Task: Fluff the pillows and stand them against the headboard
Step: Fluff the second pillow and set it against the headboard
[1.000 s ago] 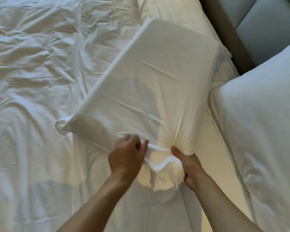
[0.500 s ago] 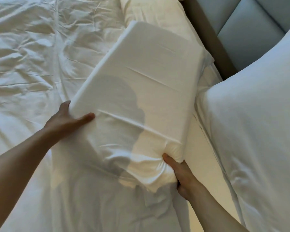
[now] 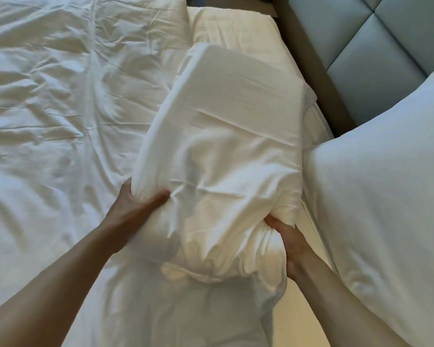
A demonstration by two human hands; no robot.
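Observation:
A white block-shaped pillow in a loose white case lies lengthwise in the middle of the view, its far end pointing toward the grey padded headboard. My left hand grips its near left corner, thumb on top. My right hand clutches the near right corner, where the case bunches into folds. A second, plumper white pillow stands at the right, leaning against the headboard.
A crumpled white duvet covers the bed at the left. The mattress under a cream sheet shows beyond the held pillow. A dark brown bed frame edge runs between the mattress and the headboard.
My left hand has gone from the bunched case end to the pillow's near left corner. The pillow has swung more in line with me and is squeezed at its near end.

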